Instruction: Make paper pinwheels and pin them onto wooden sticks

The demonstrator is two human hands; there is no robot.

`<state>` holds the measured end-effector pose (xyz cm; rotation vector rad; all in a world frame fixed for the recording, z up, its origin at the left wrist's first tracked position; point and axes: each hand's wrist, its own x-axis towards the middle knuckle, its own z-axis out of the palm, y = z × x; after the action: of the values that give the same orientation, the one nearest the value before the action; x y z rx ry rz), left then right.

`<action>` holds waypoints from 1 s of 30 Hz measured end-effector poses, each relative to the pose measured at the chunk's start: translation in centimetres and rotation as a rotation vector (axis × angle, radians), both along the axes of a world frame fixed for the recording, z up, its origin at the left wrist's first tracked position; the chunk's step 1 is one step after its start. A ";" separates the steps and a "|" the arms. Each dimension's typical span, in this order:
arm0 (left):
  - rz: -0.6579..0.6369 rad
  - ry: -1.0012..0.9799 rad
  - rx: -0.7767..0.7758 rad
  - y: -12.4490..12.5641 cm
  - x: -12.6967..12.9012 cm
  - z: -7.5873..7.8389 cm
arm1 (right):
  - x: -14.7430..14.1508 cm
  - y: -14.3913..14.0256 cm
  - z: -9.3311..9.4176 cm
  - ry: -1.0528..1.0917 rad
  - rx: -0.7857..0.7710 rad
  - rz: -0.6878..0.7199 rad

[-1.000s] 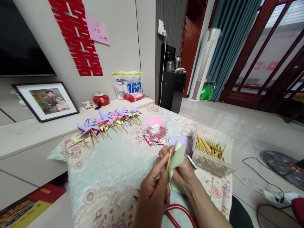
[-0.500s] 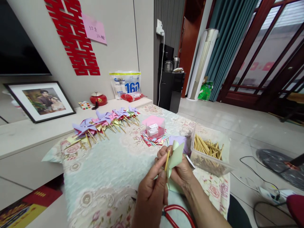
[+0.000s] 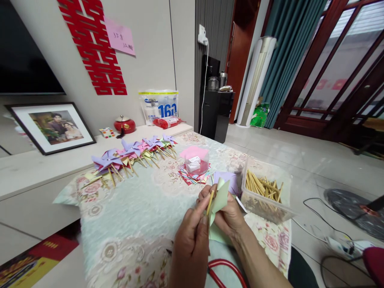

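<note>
My left hand [image 3: 193, 236] is closed on a short wooden stick [image 3: 210, 202], thumb and forefinger along its length. Behind the stick, my right hand [image 3: 231, 216] grips a pale green paper pinwheel [image 3: 221, 196] with curled blades. Stick and paper touch where the hands meet; the exact joint is hidden by fingers. Under my wrists lies a tool with red looped handles [image 3: 223, 264], its working end mostly covered. Just beyond my hands lie purple paper sheets [image 3: 226, 181].
A clear plastic box [image 3: 264, 208] of wooden sticks stands to the right. Finished pinwheels [image 3: 132, 150] lie in a row at the back left. A small clear container [image 3: 196, 165] sits on patterned paper [image 3: 187, 178]. A floral cloth [image 3: 129, 216] covers the table.
The pale green pinwheel and the stick have tilted and shifted slightly left in my hands. Both hands keep their grip; the table's other things stay put.
</note>
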<state>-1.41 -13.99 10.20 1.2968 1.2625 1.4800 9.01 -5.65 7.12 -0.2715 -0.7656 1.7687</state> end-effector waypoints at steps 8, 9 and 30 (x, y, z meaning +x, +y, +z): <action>0.003 0.275 0.124 0.1 -0.8 -0.6 | -0.1 -0.2 0.4 -0.008 0.012 -0.012; -0.011 0.311 0.158 0.2 -0.9 -0.6 | -0.1 -0.2 0.4 -0.008 0.016 -0.011; 0.091 0.683 0.151 -1.7 -1.2 0.4 | -0.4 -0.6 0.1 -0.032 0.117 -0.131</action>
<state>-2.60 -15.71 10.59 1.9695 1.6695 1.2457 8.60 -6.26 7.18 -0.2659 -0.8528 1.5939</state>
